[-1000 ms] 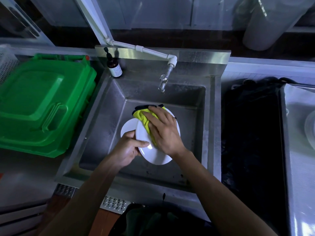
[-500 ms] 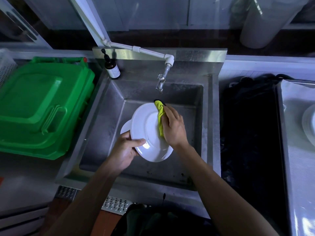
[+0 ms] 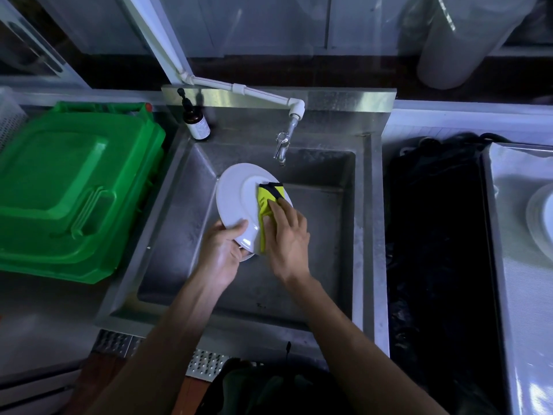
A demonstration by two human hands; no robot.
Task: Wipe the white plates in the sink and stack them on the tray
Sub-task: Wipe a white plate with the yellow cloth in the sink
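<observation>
While L hand (image 3: 221, 253) grips plate (image 3: 236, 202) over sink (image 3: 363, 235) | R hand (image 3: 287, 238) fingers flat — press cloth (image 3: 267, 205)

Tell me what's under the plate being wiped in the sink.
A sliver of a second white plate peeks out below the held plate, beside the left hand. The rest there is covered.

You won't find any readable text here; the label on the brown bottle (image 3: 196, 122) is too blurred.
</observation>
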